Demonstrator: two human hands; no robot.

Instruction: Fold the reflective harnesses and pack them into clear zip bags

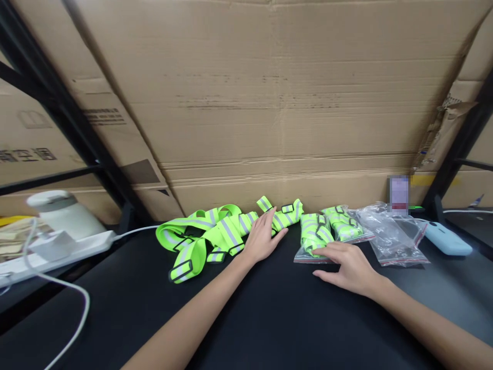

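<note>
Head view: the work looks partly done, the nearer bagged bundle point(314, 234) and the farther bagged bundle point(344, 222) sitting rounded in glossy clear plastic, while the loose straps point(229, 234), flat neon webbing with grey stripes, lie unbagged on the smooth black table point(269, 329) left of them. The left hand point(264, 236) rests flattened on those straps, clasping nothing; the right hand point(348, 264), thumb parted from curved fingers, meets the nearer bundle's edge without visible hold, near crinkled, seemingly empty bags point(396, 244).
</note>
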